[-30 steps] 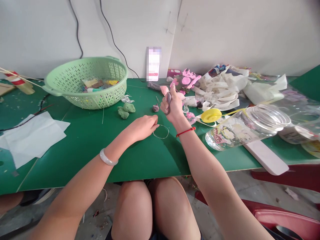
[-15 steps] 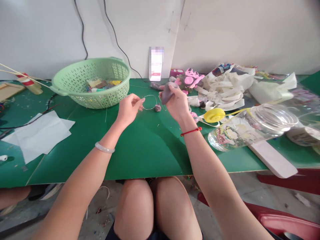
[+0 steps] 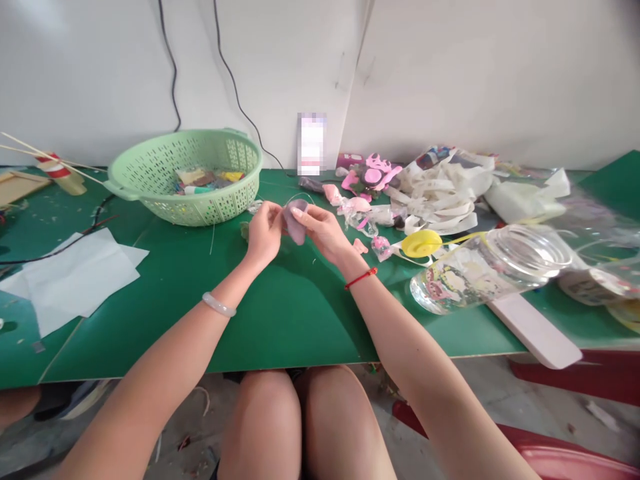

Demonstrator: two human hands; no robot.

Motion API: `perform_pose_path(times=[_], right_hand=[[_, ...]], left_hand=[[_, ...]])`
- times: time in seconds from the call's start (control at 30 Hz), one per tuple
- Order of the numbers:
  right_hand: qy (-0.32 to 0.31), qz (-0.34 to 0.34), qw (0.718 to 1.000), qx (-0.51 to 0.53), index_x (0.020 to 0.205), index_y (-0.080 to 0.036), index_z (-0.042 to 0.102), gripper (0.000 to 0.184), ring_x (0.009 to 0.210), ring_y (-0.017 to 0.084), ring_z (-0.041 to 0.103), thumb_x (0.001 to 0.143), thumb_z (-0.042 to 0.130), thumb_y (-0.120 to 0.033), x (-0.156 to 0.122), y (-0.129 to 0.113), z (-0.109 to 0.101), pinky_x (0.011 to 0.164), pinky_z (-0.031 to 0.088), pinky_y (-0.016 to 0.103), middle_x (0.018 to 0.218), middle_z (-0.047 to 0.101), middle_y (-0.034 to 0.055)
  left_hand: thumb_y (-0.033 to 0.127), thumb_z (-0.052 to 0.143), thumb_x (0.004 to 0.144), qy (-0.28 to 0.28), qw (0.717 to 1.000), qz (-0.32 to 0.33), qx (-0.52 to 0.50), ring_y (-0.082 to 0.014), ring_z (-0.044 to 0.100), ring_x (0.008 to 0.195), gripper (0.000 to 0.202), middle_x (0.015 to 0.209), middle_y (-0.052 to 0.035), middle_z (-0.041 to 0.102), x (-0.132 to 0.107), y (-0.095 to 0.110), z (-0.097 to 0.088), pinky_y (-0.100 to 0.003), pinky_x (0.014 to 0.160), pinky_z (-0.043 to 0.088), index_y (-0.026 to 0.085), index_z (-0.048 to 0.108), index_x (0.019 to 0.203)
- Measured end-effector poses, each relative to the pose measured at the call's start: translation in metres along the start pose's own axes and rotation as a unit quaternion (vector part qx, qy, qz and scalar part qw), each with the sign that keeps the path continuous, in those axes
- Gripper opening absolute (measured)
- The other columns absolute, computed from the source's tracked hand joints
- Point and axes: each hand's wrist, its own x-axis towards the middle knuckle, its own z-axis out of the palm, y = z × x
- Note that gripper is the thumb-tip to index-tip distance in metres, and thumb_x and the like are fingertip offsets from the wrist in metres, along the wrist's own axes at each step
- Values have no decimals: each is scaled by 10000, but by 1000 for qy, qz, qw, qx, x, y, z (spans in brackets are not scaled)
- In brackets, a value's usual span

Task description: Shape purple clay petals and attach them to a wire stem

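The left hand (image 3: 263,233) and the right hand (image 3: 324,235) were held together just above the centre of the green work table (image 3: 300,320), with a mauve clay piece (image 3: 295,223) between them. The piece was off the table surface, gripped in the gap between the hands. The right thumb and fingers were pressed together, pinching its right side; the left fingers were closed against its left side. A thin wire loop (image 3: 300,195) showed as an arc just behind the hands; whether it touched the clay could not be determined.

A pale green plastic colander (image 3: 210,208) stood at upper left, holding assorted scraps. White paper sheets (image 3: 75,280) lay at left. Pink foam cut-outs (image 3: 373,170) and white plastic strips (image 3: 440,190) lay at upper right. A yellow disc (image 3: 421,244) sat beyond the right hand, near a clear glass jar (image 3: 493,270) lying on its side at right
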Motion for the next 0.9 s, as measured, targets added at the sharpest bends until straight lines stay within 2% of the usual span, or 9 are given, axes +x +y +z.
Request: perform_pose_path(times=[0.13, 0.2, 0.3, 0.4, 0.5, 0.57, 0.63, 0.7, 0.9], right_hand=[[36, 9, 999, 1, 793, -182, 714, 497, 690, 98, 510, 614, 903, -605, 8, 9, -4, 634, 431, 235, 719, 601, -40], [19, 35, 999, -9, 734, -173, 684, 517, 651, 89, 492, 577, 922, -604, 12, 5, -7, 601, 419, 234, 685, 584, -45], [-22, 63, 997, -33, 655, -168, 639, 527, 620, 85, 497, 572, 934, -597, 11, -7, -15, 574, 414, 229, 641, 572, -41], [-50, 65, 995, -49, 680, -164, 680, 518, 630, 99, 544, 600, 916, -619, 4, -13, -25, 585, 445, 233, 653, 615, -20], [-74, 76, 994, -38, 754, -177, 727, 449, 641, 101, 575, 616, 938, -548, -4, -8, -34, 606, 484, 232, 695, 657, -20], [-81, 84, 993, -17, 821, -194, 749, 415, 661, 100, 594, 623, 950, -499, -9, -2, -36, 633, 514, 231, 740, 680, -27], [-81, 89, 993, -1, 838, -201, 751, 403, 680, 99, 612, 631, 952, -482, -12, 2, -36, 661, 538, 235, 770, 694, -27], [-70, 86, 994, 9, 846, -205, 746, 403, 697, 102, 629, 639, 948, -485, -14, 5, -34, 679, 555, 239, 787, 701, -27], [-50, 40, 998, -24, 958, -238, 743, 423, 781, 141, 665, 667, 934, -479, -17, 5, -31, 695, 566, 263, 868, 734, -1]], left_hand=[[280, 627, 985, 12, 996, -73, -46, -110, 610, 501, 244, 604, 60, 594, 6, -10, 0, -235, 562, 531, 229, 466, 809], [355, 650, 977, 18, 995, -89, -52, -116, 621, 502, 272, 587, 64, 599, 8, -11, -1, -244, 578, 534, 230, 464, 823], [383, 669, 960, 6, 996, -77, -44, -115, 633, 532, 277, 610, 50, 624, 4, -9, 0, -239, 584, 527, 224, 485, 828], [369, 668, 955, -25, 998, -59, -17, -120, 629, 542, 269, 609, 34, 630, -5, -6, 4, -229, 538, 494, 223, 498, 805], [379, 667, 956, -44, 998, -52, -11, -122, 613, 537, 278, 592, 37, 608, -13, -4, 6, -227, 514, 475, 227, 494, 800], [422, 640, 972, -59, 995, -73, -25, -128, 613, 541, 275, 609, 37, 601, -17, -3, 6, -235, 508, 484, 232, 494, 836], [493, 599, 984, -93, 989, -106, -40, -141, 628, 562, 283, 647, 33, 601, -19, -2, 6, -252, 519, 512, 239, 503, 905], [531, 584, 982, -128, 986, -103, -39, -140, 623, 572, 295, 683, 35, 590, -21, -3, 6, -267, 561, 543, 245, 515, 980], [457, 636, 944, -156, 984, -75, -33, -139, 603, 587, 243, 699, 11, 608, -19, -6, 3, -258, 557, 517, 225, 614, 1015]])
